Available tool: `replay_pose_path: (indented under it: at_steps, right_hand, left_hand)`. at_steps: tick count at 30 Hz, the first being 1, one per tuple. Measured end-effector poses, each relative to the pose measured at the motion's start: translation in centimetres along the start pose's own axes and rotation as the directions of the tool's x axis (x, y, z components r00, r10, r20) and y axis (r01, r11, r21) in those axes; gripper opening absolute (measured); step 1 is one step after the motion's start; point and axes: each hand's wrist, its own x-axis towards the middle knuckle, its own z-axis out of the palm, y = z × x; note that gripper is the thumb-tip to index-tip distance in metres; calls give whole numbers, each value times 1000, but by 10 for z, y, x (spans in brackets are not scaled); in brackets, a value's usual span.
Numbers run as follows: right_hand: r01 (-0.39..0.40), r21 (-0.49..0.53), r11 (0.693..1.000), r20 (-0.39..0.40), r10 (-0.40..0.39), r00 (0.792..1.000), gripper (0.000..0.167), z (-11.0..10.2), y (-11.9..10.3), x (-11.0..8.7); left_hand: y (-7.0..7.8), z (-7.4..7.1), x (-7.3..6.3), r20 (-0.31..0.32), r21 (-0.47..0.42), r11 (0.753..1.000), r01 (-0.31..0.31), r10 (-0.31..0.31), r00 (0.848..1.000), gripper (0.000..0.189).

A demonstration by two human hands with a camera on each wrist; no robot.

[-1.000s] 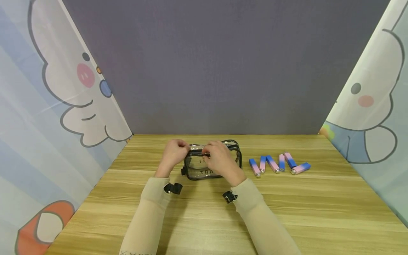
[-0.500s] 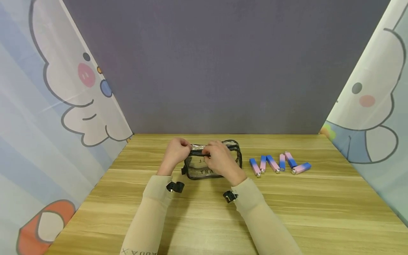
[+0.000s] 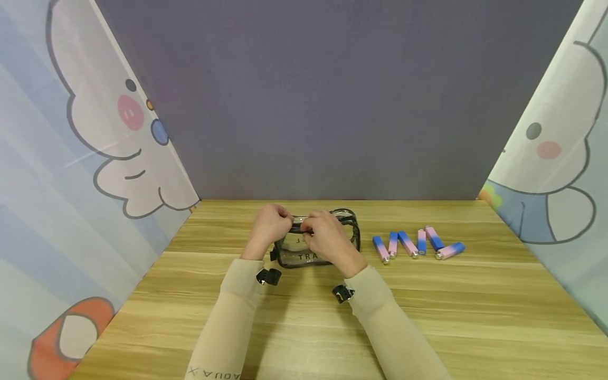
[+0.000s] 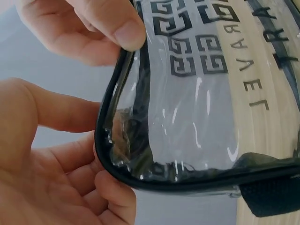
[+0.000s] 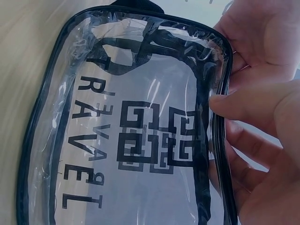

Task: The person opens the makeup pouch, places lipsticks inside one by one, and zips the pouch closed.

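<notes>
A clear travel pouch (image 3: 287,254) with black piping and black lettering stands on the table in front of me. My left hand (image 3: 271,224) pinches its top zipper edge near the left corner, though the zipper pull itself is hidden by the fingers. Close beside it, my right hand (image 3: 326,237) grips the same edge around the middle. In the right wrist view, the thumb and fingers of my right hand (image 5: 262,140) hold the pouch (image 5: 89,136) along its black rim. The left wrist view has my left hand (image 4: 51,150) at the pouch's rounded corner (image 4: 187,140), beside a black side tab.
Several small blue-and-pink sticks (image 3: 407,244) with shiny ends lie to the right of the pouch. The wooden table (image 3: 475,306) ends at a grey panel (image 3: 332,105) behind. Cartoon-printed curtains (image 3: 81,211) flank both sides.
My left hand has slid a little to the right along the pouch's top edge, closer to my right hand. The right hand and the pouch have stayed almost in place.
</notes>
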Motion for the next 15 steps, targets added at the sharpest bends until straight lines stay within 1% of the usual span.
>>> replay_pose_path:
  at_steps: [5,8,15]
  right_hand:
    - [2,7,1000,2,-2,1000,9,-1,0,0]
    - [-6,14,1000,6,6,1000,9,-2,0,0]
    - [-27,15,1000,21,27,999,9,-3,0,0]
  left_hand:
    - [3,2,0,-3,10,1000,10,-10,1000,19]
    - [3,3,0,-7,2,1000,6,-6,1000,16]
    - [3,6,-2,-8,-50,997,-57,57,998,13]
